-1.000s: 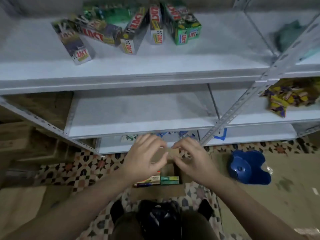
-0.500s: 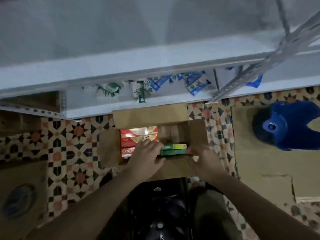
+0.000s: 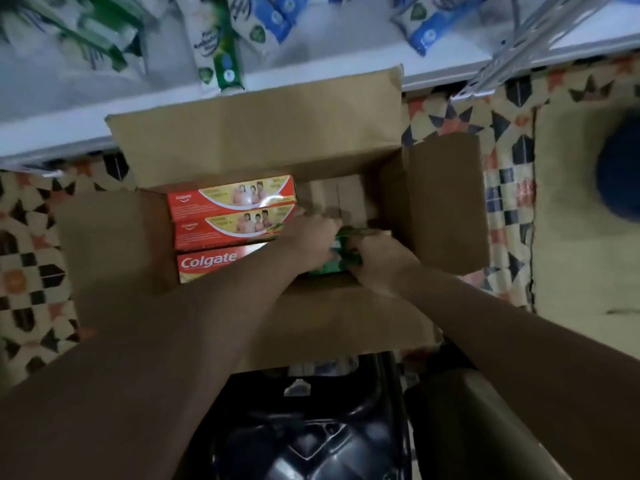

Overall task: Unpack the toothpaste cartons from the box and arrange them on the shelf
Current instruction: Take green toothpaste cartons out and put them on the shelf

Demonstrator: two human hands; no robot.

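An open brown cardboard box sits on the patterned floor below me, flaps spread. Three red Colgate toothpaste cartons lie stacked flat in its left half. In the right half, both my hands are inside the box on a green toothpaste carton. My left hand grips its left end and my right hand grips its right end. Most of the green carton is hidden under my fingers. The white bottom shelf runs along the top of the view, just behind the box.
Green-and-white and blue-and-white packets lie on the bottom shelf. A metal shelf upright slants at the top right. A blue object rests on a tan mat at the right. A black stool is under me.
My view dropped from the shelves down into the box. Both hands went from the flaps into the box and closed on the green carton.
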